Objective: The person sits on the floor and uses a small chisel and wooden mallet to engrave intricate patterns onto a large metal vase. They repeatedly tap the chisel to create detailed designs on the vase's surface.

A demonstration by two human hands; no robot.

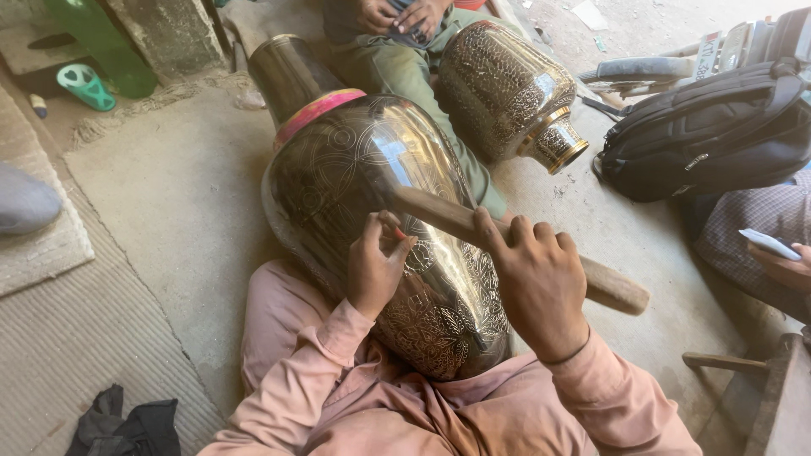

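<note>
Head view looks down on a large brass vase (372, 228) lying on its side across the person's lap, its neck with a pink band (317, 114) pointing away and its base tucked against the pink-sleeved body. The left hand (376, 266) rests on the engraved metal, its fingers (382, 230) pinched closed around a small red-tipped tool (401, 236) whose point touches the surface. The right hand (536, 283) is wrapped shut around a wooden mallet (515, 245), which lies slantwise over the vase, one end above the tool and the other sticking out past the wrist.

The vase looks heavy and rigid, with a polished, rounded wall that is probably slippery and inclined to roll; the lap seems to serve as its cradle. I judge that the neck or the flared rim would give the surest hold, since the belly offers nothing to grip. The fine engraving could likely be scratched or dented by a careless knock.

Further off, a second engraved vase (507, 93) leans against another person's legs (405, 67) on the concrete floor (186, 186). A black backpack (710, 135) sits to the right, a green sandal (84, 84) at upper left, and a dark cloth (127, 426) on the woven mat (68, 338).
</note>
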